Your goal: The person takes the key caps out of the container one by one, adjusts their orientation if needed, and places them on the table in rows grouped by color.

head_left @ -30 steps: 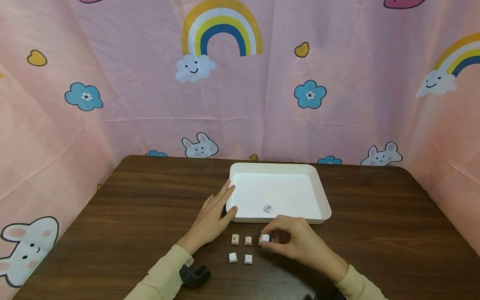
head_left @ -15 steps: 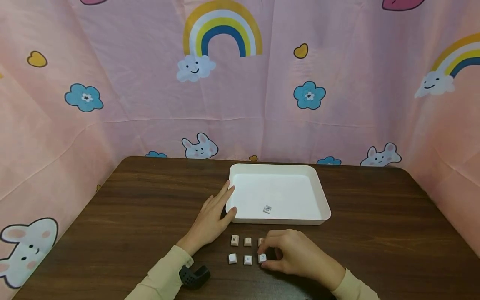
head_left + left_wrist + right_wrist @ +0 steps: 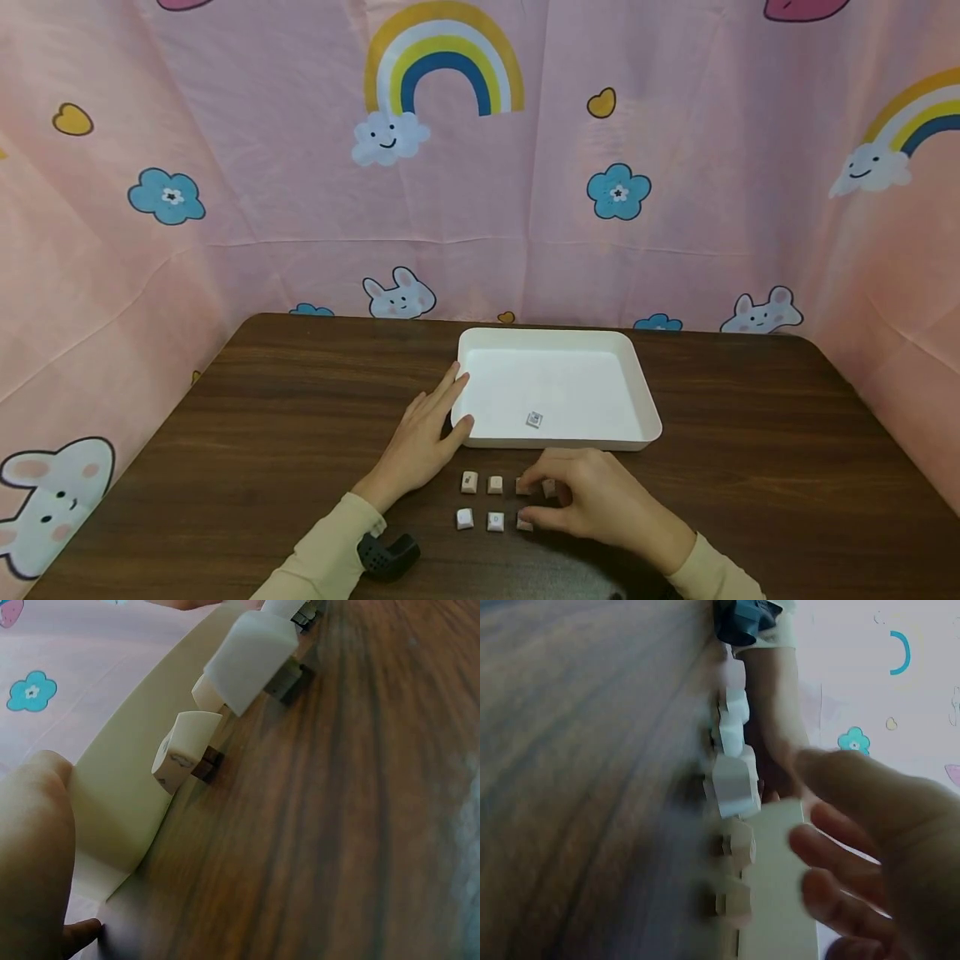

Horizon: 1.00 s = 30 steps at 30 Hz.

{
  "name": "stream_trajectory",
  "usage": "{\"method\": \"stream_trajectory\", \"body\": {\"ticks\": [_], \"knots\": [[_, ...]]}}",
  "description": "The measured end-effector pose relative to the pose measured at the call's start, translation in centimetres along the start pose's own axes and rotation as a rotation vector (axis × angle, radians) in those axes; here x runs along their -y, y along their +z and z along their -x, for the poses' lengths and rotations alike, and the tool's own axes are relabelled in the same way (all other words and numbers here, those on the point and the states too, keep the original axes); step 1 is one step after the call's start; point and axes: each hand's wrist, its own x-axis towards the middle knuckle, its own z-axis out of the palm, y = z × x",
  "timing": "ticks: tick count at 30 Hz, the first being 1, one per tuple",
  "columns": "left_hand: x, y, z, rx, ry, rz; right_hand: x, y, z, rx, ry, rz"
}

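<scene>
In the head view, my left hand (image 3: 415,442) rests along the left side of a white tray (image 3: 649,408), fingers straight and thumb at its near corner. My right hand (image 3: 600,492) hovers over the right end of two rows of small keycaps, thumb and fingers apart with nothing between them. A white keycap (image 3: 524,523) ends the front row, partly behind the thumb. In the back row, a beige keycap (image 3: 469,482) stands at the left end; the rightmost ones are partly hidden by my fingers. The left wrist view shows a darker piece under a white keycap (image 3: 251,660).
A small grey-and-white square piece (image 3: 534,419) lies inside the tray near its front wall. The dark wooden table (image 3: 315,400) meets a pink patterned curtain (image 3: 300,167) at the back. A black wrist device (image 3: 388,557) is by my left sleeve.
My right hand has brought a white keycap down to the right end of the front row and let go of it. The fingers have then spread and risen slightly. My left hand has stayed put.
</scene>
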Motion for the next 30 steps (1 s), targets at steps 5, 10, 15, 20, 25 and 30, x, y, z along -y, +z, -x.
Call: {"method": "stream_trajectory", "body": {"ticks": [5, 10, 15, 20, 25, 30], "knots": [[0.0, 0.0, 0.0, -0.004, 0.005, -0.007, -1.0, -0.3, -0.1, -0.173, -0.032, 0.037], [0.0, 0.0, -0.1, -0.009, 0.008, -0.006, -1.8, -0.4, -0.1, -0.232, -0.024, 0.064], [-0.1, 0.0, -0.1, -0.008, 0.008, -0.005, -2.3, -0.3, 0.0, -0.243, 0.009, 0.104], [-0.1, -0.1, -0.1, -0.007, 0.013, 0.003, -2.5, -0.1, 0.2, -0.185, 0.115, 0.150], [-0.1, -0.2, -0.1, -0.013, 0.013, 0.003, -2.7, 0.1, -0.2, -0.040, 0.203, 0.220], [0.0, -0.2, 0.0, -0.001, 0.007, -0.011, -2.7, 0.0, -0.9, 0.071, 0.229, 0.235]]}}
